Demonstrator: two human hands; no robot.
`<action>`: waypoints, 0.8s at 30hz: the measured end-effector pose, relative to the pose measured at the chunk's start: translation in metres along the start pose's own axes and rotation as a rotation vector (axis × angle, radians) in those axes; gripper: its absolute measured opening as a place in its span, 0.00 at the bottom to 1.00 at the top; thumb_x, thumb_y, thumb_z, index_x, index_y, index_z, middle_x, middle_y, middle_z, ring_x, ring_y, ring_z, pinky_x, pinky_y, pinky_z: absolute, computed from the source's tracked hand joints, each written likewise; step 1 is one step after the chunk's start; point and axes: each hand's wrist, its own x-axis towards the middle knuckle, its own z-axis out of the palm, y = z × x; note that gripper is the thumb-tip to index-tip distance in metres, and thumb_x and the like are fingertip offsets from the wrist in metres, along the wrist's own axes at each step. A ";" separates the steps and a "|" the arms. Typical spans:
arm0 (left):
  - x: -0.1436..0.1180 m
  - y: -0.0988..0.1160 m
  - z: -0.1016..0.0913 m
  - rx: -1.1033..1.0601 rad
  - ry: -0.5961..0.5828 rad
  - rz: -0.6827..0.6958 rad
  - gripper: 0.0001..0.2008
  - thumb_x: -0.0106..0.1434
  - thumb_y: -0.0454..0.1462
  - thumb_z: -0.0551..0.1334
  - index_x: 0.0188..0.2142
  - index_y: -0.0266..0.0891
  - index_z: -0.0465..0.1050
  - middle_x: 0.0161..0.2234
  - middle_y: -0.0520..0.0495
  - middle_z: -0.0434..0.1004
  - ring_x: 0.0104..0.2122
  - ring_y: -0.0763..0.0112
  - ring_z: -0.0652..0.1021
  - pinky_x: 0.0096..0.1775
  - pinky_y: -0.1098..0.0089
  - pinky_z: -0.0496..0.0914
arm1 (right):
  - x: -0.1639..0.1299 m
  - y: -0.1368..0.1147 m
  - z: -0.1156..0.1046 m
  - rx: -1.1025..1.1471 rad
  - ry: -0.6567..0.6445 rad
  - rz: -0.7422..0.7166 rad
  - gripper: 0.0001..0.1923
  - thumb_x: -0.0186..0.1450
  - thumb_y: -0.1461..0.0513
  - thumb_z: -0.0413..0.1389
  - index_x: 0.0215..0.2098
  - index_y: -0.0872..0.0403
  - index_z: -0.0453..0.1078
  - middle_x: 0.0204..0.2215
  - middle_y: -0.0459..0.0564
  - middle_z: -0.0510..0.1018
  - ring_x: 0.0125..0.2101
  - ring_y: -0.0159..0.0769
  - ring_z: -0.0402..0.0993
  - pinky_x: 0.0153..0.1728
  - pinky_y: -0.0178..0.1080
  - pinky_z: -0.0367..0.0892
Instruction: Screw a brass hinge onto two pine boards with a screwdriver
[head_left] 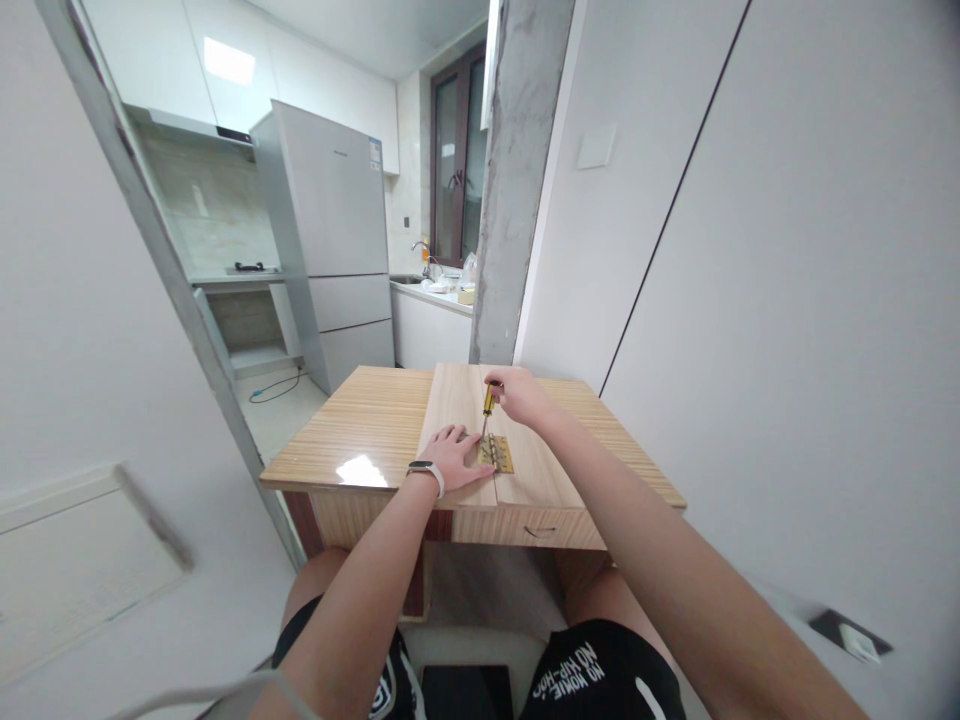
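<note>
My right hand (520,396) is closed round the yellow-and-black handle of a screwdriver (490,402). The screwdriver stands nearly upright, its tip down at the left leaf of a brass hinge (504,456). That hinge lies opened flat across the seam between two pale wooden boards, the left board (454,392) and the right board (540,485). Flat on the left board rests my left hand (452,460), fingers spread, with its thumb and fingertips around the hinge's left leaf. Any screw under the tip is too small to make out.
The boards lie on a small wooden desk (367,420) with a drawer handle (540,531) at its front. White walls flank the desk on both sides. Beyond it stand a grey fridge (345,215) and a counter with a sink (407,280). A cable (277,385) lies on the floor.
</note>
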 end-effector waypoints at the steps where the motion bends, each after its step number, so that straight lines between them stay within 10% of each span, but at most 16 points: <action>1: 0.000 0.000 0.000 0.000 0.000 0.000 0.44 0.58 0.70 0.51 0.66 0.53 0.62 0.67 0.43 0.60 0.66 0.45 0.59 0.64 0.47 0.55 | 0.000 0.000 -0.001 -0.018 -0.001 0.007 0.10 0.69 0.67 0.57 0.46 0.53 0.78 0.43 0.51 0.83 0.43 0.36 0.78 0.45 0.32 0.64; 11: 0.000 0.003 -0.003 0.007 -0.019 -0.011 0.44 0.58 0.70 0.51 0.66 0.54 0.61 0.68 0.44 0.59 0.66 0.46 0.59 0.65 0.47 0.55 | -0.003 -0.008 -0.004 -0.154 0.020 0.094 0.15 0.71 0.53 0.55 0.38 0.54 0.78 0.37 0.55 0.83 0.39 0.40 0.77 0.41 0.36 0.63; 24: 0.000 0.002 -0.003 -0.008 -0.020 -0.019 0.44 0.58 0.71 0.51 0.66 0.54 0.62 0.67 0.44 0.59 0.66 0.45 0.58 0.65 0.47 0.53 | -0.003 -0.003 0.006 0.001 0.034 0.018 0.12 0.70 0.65 0.56 0.50 0.52 0.77 0.47 0.52 0.82 0.47 0.37 0.77 0.50 0.34 0.64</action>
